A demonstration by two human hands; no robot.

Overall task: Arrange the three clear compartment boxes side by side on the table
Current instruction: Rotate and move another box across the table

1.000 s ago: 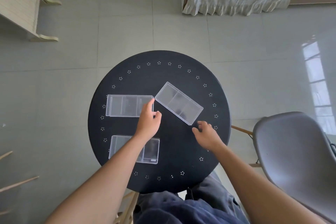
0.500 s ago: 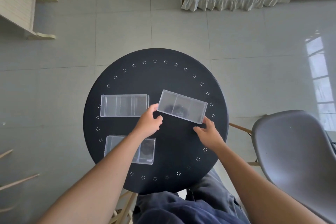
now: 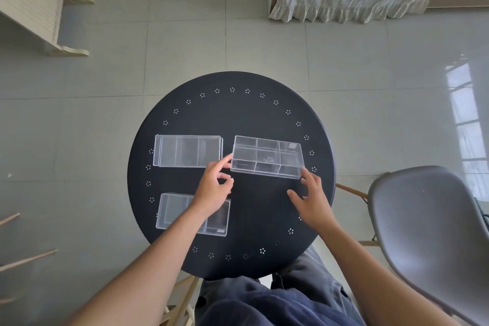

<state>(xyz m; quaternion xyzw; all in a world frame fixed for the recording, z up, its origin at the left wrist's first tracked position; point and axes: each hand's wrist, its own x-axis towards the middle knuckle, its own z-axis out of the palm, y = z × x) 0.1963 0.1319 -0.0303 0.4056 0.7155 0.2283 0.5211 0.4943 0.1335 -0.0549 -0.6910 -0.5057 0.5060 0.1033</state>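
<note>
My left hand [image 3: 213, 188] touches the left end of the right-hand clear box [image 3: 266, 157] with a fingertip, and my right hand [image 3: 312, 197] has loosely spread fingers at its near right corner; neither seems closed around it. That box sits on the round black table [image 3: 238, 114], just beside the far-left box [image 3: 187, 151], slightly skewed. The near-left box [image 3: 169, 210] lies partly under my left forearm.
</note>
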